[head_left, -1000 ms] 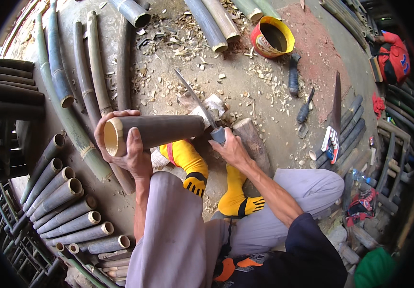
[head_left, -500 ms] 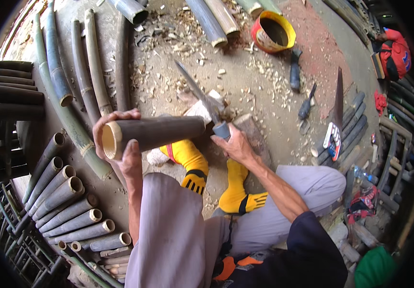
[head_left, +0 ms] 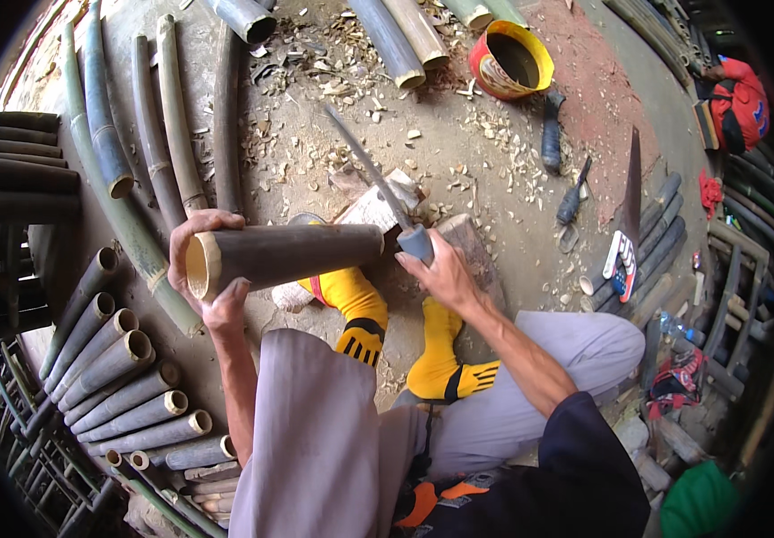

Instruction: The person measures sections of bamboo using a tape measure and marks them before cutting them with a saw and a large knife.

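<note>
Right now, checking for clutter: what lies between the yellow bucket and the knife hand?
Head view: wood chips on bare ground between yellow bucket and right hand.

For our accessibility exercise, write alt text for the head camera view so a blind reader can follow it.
Seen from above, a seated person's left hand grips a dark bamboo tube while the right hand holds a long blade raised beside its far end. Bamboo poles, wood chips and a yellow bucket lie around on the ground.
</note>
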A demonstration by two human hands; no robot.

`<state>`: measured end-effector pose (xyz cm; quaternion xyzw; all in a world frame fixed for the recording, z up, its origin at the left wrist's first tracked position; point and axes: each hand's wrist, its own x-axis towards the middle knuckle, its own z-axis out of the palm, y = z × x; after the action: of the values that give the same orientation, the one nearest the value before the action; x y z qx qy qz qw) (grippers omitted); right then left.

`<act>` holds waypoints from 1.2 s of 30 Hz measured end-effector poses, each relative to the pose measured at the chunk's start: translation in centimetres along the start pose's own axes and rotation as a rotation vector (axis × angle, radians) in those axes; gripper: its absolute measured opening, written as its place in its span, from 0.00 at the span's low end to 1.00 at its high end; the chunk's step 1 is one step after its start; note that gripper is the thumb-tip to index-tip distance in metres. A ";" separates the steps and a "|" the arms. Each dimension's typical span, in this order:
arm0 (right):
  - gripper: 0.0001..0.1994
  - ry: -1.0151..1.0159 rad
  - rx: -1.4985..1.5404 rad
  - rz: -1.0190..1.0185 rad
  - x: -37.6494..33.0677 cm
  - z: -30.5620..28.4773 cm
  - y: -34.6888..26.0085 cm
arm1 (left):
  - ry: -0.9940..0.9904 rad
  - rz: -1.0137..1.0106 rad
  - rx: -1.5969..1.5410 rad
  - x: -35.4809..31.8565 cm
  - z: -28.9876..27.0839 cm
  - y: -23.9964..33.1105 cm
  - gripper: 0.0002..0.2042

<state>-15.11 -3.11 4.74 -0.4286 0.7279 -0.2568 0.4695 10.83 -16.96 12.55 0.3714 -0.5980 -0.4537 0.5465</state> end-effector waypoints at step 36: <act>0.24 0.301 0.179 -0.528 -3.1 -0.3 -5.0 | 0.218 -0.022 -0.428 -1.4 0.7 -1.9 0.25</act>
<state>-12.82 -2.97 10.19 -0.5169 0.6275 -0.4932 0.3095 10.20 -16.16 10.35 0.3003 -0.4216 -0.5333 0.6690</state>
